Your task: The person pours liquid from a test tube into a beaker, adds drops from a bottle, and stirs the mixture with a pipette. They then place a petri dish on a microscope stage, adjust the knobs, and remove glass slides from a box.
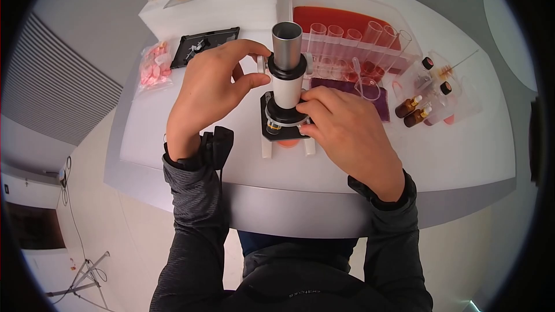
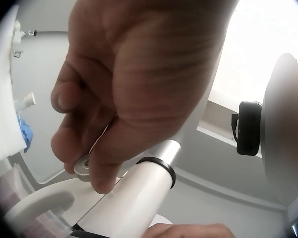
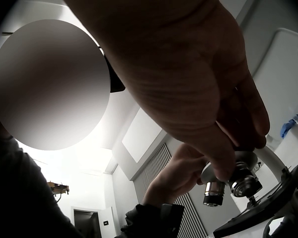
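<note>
A white and black microscope [image 1: 287, 91] with a silver eyepiece tube [image 1: 287, 46] stands upright near the table's front edge. My left hand [image 1: 209, 85] is at its left side, thumb and fingers pinching the ridged focus knob [image 2: 82, 167]. From the other side my right hand [image 1: 354, 133] grips the round nosepiece [image 1: 282, 117] under the white tube, with thumb and fingertips at its rim. Short objective lenses [image 3: 214, 193] point down from the nosepiece in the right wrist view, over the black stage [image 3: 260, 207]. An orange-pink disc [image 1: 287, 144] shows below the stage.
Behind the microscope, several clear test tubes [image 1: 334, 37] stand before a clear bin [image 1: 399, 8] with red inside. Amber dropper bottles [image 1: 408, 107] are at the right, beside a purple mat [image 1: 380, 104]. A black tray [image 1: 199, 45] and a bag of pink pieces [image 1: 155, 68] lie left.
</note>
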Tool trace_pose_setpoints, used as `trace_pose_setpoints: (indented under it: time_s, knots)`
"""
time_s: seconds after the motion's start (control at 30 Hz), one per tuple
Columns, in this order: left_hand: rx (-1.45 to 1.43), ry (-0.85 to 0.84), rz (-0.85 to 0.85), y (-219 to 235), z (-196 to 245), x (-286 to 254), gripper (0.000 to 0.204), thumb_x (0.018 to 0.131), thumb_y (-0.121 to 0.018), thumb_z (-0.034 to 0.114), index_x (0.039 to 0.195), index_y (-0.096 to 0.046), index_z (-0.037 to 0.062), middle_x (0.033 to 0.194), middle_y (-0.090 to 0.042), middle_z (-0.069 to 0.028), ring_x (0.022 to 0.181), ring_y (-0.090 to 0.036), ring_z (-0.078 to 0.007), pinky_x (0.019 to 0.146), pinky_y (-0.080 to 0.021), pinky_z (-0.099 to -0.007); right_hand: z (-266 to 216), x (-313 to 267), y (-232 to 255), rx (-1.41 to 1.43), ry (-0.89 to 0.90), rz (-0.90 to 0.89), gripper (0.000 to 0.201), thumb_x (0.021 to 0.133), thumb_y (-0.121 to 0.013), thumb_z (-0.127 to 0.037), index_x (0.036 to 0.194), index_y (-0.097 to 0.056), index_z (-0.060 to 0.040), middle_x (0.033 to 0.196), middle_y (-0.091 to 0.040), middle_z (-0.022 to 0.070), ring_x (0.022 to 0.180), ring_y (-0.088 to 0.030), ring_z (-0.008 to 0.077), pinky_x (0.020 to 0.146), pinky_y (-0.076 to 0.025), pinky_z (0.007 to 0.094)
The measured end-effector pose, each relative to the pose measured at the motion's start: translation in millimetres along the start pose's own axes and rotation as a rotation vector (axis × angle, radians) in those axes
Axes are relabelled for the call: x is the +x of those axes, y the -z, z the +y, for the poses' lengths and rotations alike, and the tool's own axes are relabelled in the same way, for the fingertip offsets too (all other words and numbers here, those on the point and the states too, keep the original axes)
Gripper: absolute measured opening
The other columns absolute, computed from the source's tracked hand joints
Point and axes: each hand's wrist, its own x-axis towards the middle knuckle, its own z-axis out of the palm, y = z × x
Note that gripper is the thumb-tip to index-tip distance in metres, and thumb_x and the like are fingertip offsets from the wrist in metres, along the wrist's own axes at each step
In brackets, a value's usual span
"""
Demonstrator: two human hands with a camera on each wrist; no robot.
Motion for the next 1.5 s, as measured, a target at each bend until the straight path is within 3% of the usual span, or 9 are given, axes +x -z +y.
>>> trace_pose_setpoints:
  time_s: [0.23,0.47,0.53,0.67,0.8,0.93,1.07,1.1,1.5]
  knots:
    - [-0.055,0.046,-0.066,-1.3,-7.4,-1.1,0.029,0.082,-0.075,0.02,0.106,-0.067,0.0059,0.092,-0.069,-0.0093,0.059,-0.061,-0.0216,0.058,-0.046,-0.0328,0.4,-0.3,-1.0,-0.014,0.005,0.002,0.028,0.073,-0.076,-0.011,0.096,-0.065,-0.0016,0.101,-0.063,0.0068,0.087,-0.064,0.0256,0.073,-0.052,0.0357]
    - [0.039,-0.062,0.027,-1.3,-7.0,-1.3,0.027,0.081,-0.073,0.02,0.104,-0.067,0.0065,0.088,-0.069,-0.0121,0.068,-0.064,-0.0295,0.063,-0.048,-0.0375,-4.0,0.9,0.2,0.03,-0.018,0.018,0.026,0.073,-0.075,-0.009,0.096,-0.065,-0.0027,0.102,-0.063,0.0069,0.089,-0.064,0.0278,0.075,-0.052,0.0369]
    - [0.072,-0.101,0.028,-1.3,-9.9,-1.5,0.035,0.075,-0.079,0.009,0.108,-0.066,0.0054,0.095,-0.069,-0.0091,0.062,-0.061,-0.0196,0.058,-0.047,-0.0321,-5.3,2.9,-1.2,0.047,-0.019,0.029,0.027,0.072,-0.075,-0.008,0.096,-0.065,-0.0021,0.102,-0.063,0.0075,0.089,-0.064,0.0284,0.075,-0.051,0.0373]
    - [0.053,-0.065,0.043,3.3,-10.0,-2.8,0.034,0.075,-0.08,0.016,0.105,-0.068,0.0078,0.089,-0.068,-0.009,0.064,-0.062,-0.0216,0.059,-0.047,-0.033,-9.6,5.6,2.3,0.053,-0.046,-0.003,0.029,0.072,-0.075,-0.006,0.098,-0.064,0.0,0.102,-0.063,0.0091,0.087,-0.064,0.0293,0.074,-0.051,0.0379]
    - [-0.003,-0.145,0.031,-4.7,-19.8,-2.0,0.028,0.085,-0.073,0.021,0.109,-0.068,0.0075,0.089,-0.069,-0.0128,0.069,-0.064,-0.0277,0.061,-0.048,-0.0352,-9.8,5.6,4.0,0.042,-0.046,-0.026,0.031,0.072,-0.075,-0.005,0.101,-0.063,0.0001,0.103,-0.063,0.0098,0.088,-0.063,0.0308,0.074,-0.05,0.0389]
    - [0.08,-0.189,0.059,-4.3,-17.3,-1.9,0.029,0.083,-0.073,0.022,0.107,-0.068,0.0054,0.091,-0.07,-0.0133,0.073,-0.065,-0.0322,0.065,-0.049,-0.0386,-13.0,7.5,2.8,0.035,-0.037,-0.013,0.031,0.073,-0.074,-0.005,0.101,-0.062,0.0,0.104,-0.063,0.0109,0.089,-0.062,0.0328,0.074,-0.049,0.0402]
    - [0.078,-0.189,0.053,0.0,-15.7,-0.8,0.031,0.081,-0.075,0.023,0.105,-0.068,0.0051,0.09,-0.071,-0.0113,0.072,-0.065,-0.031,0.065,-0.048,-0.0387,-13.7,6.7,3.3,0.031,-0.06,-0.03,0.03,0.073,-0.073,-0.005,0.1,-0.062,0.0,0.104,-0.063,0.0118,0.089,-0.062,0.0335,0.075,-0.049,0.0409]
    - [0.075,-0.183,0.055,0.8,-15.1,-1.6,0.031,0.08,-0.075,0.023,0.104,-0.068,0.0051,0.09,-0.071,-0.0108,0.072,-0.065,-0.0308,0.065,-0.048,-0.0389,-13.4,6.1,2.9,0.005,-0.065,-0.046,0.032,0.072,-0.076,-0.008,0.101,-0.063,-0.0016,0.106,-0.063,0.0085,0.093,-0.063,0.0297,0.078,-0.05,0.0398]
    - [0.067,-0.093,0.048,-5.5,-13.7,-0.9,0.025,0.08,-0.071,0.024,0.096,-0.07,0.0055,0.084,-0.07,-0.0134,0.078,-0.067,-0.0338,0.068,-0.05,-0.0411,-12.7,4.3,0.9,0.032,-0.084,-0.08,0.034,0.075,-0.073,-0.007,0.107,-0.061,-0.0001,0.112,-0.061,0.0112,0.1,-0.06,0.0331,0.084,-0.047,0.0424]
